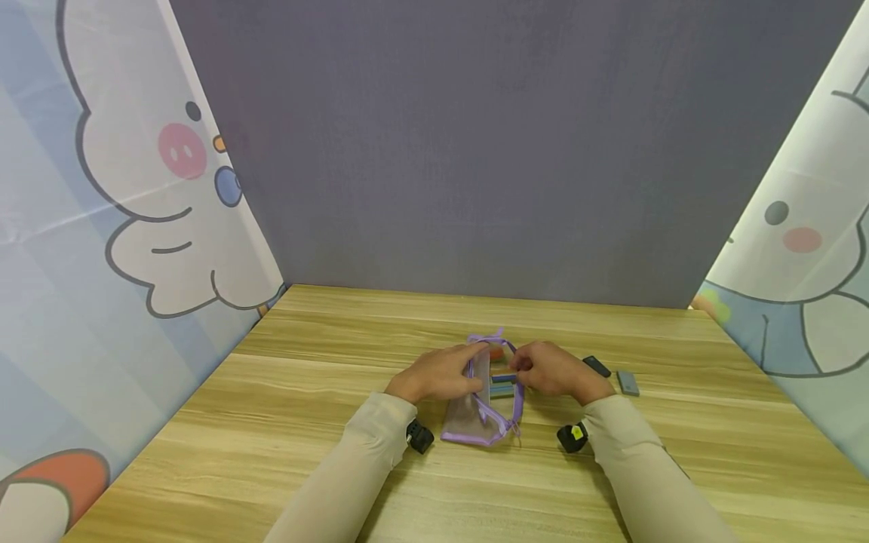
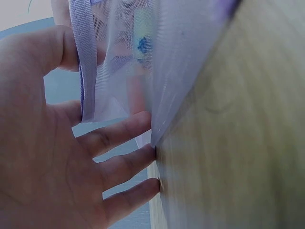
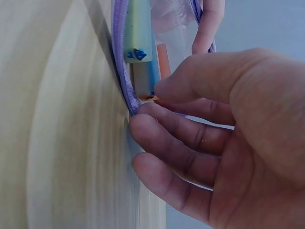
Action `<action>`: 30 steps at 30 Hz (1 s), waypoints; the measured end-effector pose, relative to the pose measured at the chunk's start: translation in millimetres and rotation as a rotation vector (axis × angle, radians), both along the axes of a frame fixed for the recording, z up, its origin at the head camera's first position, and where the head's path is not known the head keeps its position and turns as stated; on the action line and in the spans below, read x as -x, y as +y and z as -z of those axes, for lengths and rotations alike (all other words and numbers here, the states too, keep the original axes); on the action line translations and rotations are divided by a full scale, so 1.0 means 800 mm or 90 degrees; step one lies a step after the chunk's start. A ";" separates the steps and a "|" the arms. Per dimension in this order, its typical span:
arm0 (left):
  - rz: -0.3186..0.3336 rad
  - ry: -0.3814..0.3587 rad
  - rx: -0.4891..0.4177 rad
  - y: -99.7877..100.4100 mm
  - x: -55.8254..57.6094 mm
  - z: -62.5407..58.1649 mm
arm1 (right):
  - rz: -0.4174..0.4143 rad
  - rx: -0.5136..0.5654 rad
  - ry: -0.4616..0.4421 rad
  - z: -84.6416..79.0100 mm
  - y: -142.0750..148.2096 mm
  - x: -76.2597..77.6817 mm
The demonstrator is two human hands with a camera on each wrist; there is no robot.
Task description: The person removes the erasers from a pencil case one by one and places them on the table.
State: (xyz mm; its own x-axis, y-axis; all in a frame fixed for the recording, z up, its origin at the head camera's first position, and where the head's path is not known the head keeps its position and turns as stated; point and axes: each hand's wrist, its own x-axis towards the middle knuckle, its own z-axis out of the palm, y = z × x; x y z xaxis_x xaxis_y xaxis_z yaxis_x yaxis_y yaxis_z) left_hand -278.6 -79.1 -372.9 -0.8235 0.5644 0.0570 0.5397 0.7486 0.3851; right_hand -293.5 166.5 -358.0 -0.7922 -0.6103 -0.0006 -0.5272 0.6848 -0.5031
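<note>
A mesh pouch (image 1: 468,422) with purple zipper edging lies on the table with its mouth spread. My left hand (image 1: 441,373) holds its near-left rim, thumb hooked over the edging and the other fingers against the mesh outside. At the opposite rim is my right hand (image 1: 553,369), its thumb and forefinger pinching the end of a blue block (image 3: 155,71) with a tan face. A pale green block (image 3: 138,31) with a blue mark lies alongside it in the pouch. Deeper in sits an orange block (image 3: 163,59), partly hidden by the others.
Right of the right hand lie a black block (image 1: 597,366) and a grey block (image 1: 627,383) on the wood-grain table (image 1: 305,422). A dark grey panel (image 1: 475,166) rises behind the table, with cartoon-printed cloths (image 1: 136,264) at both sides.
</note>
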 end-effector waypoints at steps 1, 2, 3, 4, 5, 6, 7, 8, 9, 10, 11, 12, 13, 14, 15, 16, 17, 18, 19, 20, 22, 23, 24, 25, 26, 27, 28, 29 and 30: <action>0.001 0.001 -0.001 0.000 0.000 0.000 | 0.000 0.000 0.003 0.000 0.000 0.000; 0.001 0.000 -0.002 0.001 0.001 0.000 | -0.001 0.001 0.007 0.000 0.001 0.000; 0.002 0.001 -0.002 0.001 0.001 0.000 | -0.001 0.001 0.011 0.000 0.001 0.001; 0.001 0.000 -0.001 0.001 0.001 -0.001 | -0.003 0.001 0.016 0.000 0.001 0.001; 0.000 -0.001 0.001 0.001 0.001 -0.001 | -0.004 0.002 0.020 -0.001 0.000 0.001; -0.001 -0.003 0.002 0.001 0.001 -0.001 | -0.002 0.002 0.023 0.000 -0.001 0.001; -0.003 -0.006 0.001 0.001 0.001 -0.001 | 0.000 0.001 0.026 0.000 -0.002 0.000; -0.003 -0.008 0.001 0.001 0.001 -0.001 | 0.002 -0.001 0.027 0.000 -0.003 0.000; -0.004 -0.008 0.003 0.001 0.000 -0.001 | 0.004 -0.003 0.029 0.000 -0.004 0.000; -0.005 -0.010 0.004 0.001 0.000 -0.002 | 0.006 -0.005 0.030 0.000 -0.005 -0.001; -0.004 -0.011 0.004 0.001 0.000 -0.002 | 0.008 -0.007 0.027 0.000 -0.007 -0.001; -0.005 -0.012 0.005 0.001 -0.001 -0.002 | 0.012 -0.010 0.025 -0.001 -0.008 -0.002; -0.004 -0.011 0.007 0.001 -0.001 -0.002 | 0.011 -0.012 0.021 -0.001 -0.009 -0.003; -0.004 -0.009 0.010 0.001 -0.001 -0.002 | 0.012 -0.013 0.017 -0.002 -0.011 -0.004; -0.004 -0.009 0.012 0.001 -0.002 -0.002 | 0.012 -0.014 0.012 -0.003 -0.012 -0.005; -0.005 -0.010 0.015 0.001 -0.002 -0.001 | 0.014 -0.015 0.007 -0.003 -0.013 -0.006; -0.006 -0.011 0.017 0.000 -0.002 -0.001 | 0.017 -0.017 0.001 -0.004 -0.015 -0.006; -0.008 -0.011 0.020 0.000 -0.002 -0.001 | 0.019 -0.019 -0.004 -0.004 -0.016 -0.006; -0.007 -0.011 0.021 -0.001 -0.002 0.000 | 0.021 -0.023 -0.008 -0.005 -0.017 -0.006; -0.009 -0.012 0.020 -0.001 -0.002 0.000 | 0.023 -0.026 -0.011 -0.005 -0.019 -0.006; -0.009 -0.012 0.018 -0.001 -0.001 0.000 | 0.028 -0.039 -0.010 -0.006 -0.021 -0.005; -0.010 -0.012 0.016 -0.001 -0.001 0.000 | 0.032 -0.046 -0.010 -0.007 -0.022 -0.005; -0.010 -0.013 0.013 -0.001 0.000 0.001 | 0.037 -0.055 -0.010 -0.008 -0.024 -0.005; -0.011 -0.013 0.012 0.000 0.000 0.001 | 0.043 -0.065 -0.011 -0.009 -0.025 -0.004; -0.015 -0.015 0.013 0.000 0.000 0.001 | 0.047 -0.072 -0.013 -0.011 -0.027 -0.004; -0.017 -0.018 0.014 0.000 0.000 0.002 | 0.053 -0.082 -0.010 -0.011 -0.028 -0.004; -0.019 -0.021 0.015 0.001 0.000 0.002 | 0.059 -0.092 -0.010 -0.012 -0.029 -0.004; -0.021 -0.025 0.015 0.001 0.000 0.003 | 0.066 -0.102 -0.011 -0.012 -0.030 -0.004; -0.021 -0.028 0.017 0.001 0.000 0.003 | 0.072 -0.113 -0.009 -0.012 -0.031 -0.005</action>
State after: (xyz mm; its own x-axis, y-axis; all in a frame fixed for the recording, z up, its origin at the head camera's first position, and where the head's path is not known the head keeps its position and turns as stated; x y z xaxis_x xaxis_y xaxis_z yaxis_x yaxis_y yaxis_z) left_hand -278.4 -77.9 -375.4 -0.8431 0.5378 0.0056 0.4976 0.7761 0.3875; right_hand -289.9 141.7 -348.3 -0.8550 -0.5064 -0.1121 -0.4353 0.8180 -0.3760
